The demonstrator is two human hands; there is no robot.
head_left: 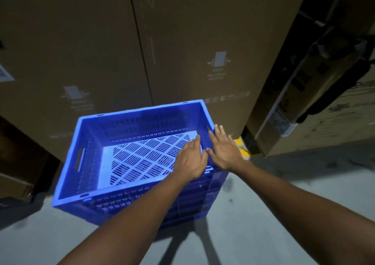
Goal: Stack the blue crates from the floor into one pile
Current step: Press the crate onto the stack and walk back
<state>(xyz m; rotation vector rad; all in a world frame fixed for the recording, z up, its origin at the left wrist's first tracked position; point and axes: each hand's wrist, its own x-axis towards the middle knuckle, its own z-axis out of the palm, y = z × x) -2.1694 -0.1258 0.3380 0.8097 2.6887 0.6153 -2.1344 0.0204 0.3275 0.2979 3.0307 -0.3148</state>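
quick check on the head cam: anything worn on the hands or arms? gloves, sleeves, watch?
Nothing worn in view. Left hand and right hand are bare, no gloves, rings or watch visible. Both forearms are bare to the frame edge; no sleeves or markings show.

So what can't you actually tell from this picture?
Head view, the only one:
- How many crates sit under the top blue perforated plastic crate: its own body and both forearms hide the pile.
- Whether the left hand or right hand touches the rim: both are spread flat and motion-blurred.
- Print on the tall brown cardboard boxes: too dim and small.
- The dark object at upper right: shadowed.
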